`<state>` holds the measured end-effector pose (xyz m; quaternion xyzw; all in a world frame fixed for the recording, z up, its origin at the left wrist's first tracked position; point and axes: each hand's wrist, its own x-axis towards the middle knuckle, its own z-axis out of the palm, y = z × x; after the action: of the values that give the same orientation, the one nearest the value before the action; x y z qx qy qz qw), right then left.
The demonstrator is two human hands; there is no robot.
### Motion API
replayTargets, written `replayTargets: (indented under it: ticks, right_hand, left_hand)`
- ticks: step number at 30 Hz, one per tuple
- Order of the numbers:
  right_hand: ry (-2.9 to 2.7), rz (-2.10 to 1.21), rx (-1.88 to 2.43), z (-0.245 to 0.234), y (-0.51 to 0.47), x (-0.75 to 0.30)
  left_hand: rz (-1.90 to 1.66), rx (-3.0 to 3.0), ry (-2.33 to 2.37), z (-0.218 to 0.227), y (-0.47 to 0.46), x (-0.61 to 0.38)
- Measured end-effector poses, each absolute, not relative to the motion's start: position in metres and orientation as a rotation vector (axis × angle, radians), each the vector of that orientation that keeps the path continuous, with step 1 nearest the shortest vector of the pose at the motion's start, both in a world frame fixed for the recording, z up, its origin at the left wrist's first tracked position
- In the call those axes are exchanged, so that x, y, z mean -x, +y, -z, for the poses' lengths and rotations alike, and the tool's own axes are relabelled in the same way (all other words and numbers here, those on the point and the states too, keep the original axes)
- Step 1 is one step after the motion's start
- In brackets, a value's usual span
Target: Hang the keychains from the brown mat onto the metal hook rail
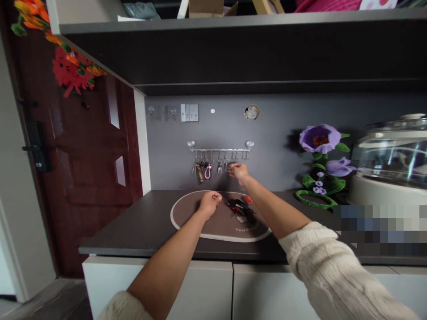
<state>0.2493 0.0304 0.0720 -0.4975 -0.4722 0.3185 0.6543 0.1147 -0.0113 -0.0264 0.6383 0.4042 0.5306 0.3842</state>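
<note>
A metal hook rail (pixel 220 150) is fixed to the grey wall, with several bunches of keys (pixel 219 167) hanging from it. One bunch has a pink strap (pixel 207 171), another a brown fob (pixel 200 174). My right hand (pixel 239 172) is closed in a pinch just below the rail, beside a hanging key ring (pixel 226 162); what it pinches is too small to make out. Lower down, over the brown oval mat (pixel 190 218), my left hand (pixel 210 204) is closed with curled fingers, their contents hidden. Right of it lies a pile of dark keys (pixel 242 209) with a red item (pixel 248 199).
A purple flower ornament (pixel 320 142) stands on the counter (pixel 133 222) at right, beside a large clear-lidded appliance (pixel 390 155). A dark shelf (pixel 233 53) overhangs the counter. Two clear hooks (pixel 172 112) and a switch-like panel (pixel 189 113) are above the rail. A door (pixel 93 178) is at left.
</note>
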Motion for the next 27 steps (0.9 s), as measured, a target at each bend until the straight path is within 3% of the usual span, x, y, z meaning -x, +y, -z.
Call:
replayTargets:
  ticks: [7, 13, 20, 27]
  right_hand:
    - [-1.254, -0.714, 1.117, -0.056, -0.002, -0.249]
    - [-1.539, -0.503, 1.181, -0.022, -0.022, -0.253]
    - [-1.816, -0.236, 1.380, -0.003, -0.033, -0.268]
    - [-1.874, -0.196, 1.520, -0.004, -0.035, -0.271]
  left_hand:
    - [-1.329, -1.642, 0.985, 0.026, -0.014, -0.114]
    - [-1.266, -1.705, 0.940, 0.026, -0.015, -0.114]
    - [-1.130, -2.068, 1.014, 0.023, -0.019, -0.114]
    - [-1.060, -2.405, 1.033, 0.029, -0.013, -0.113]
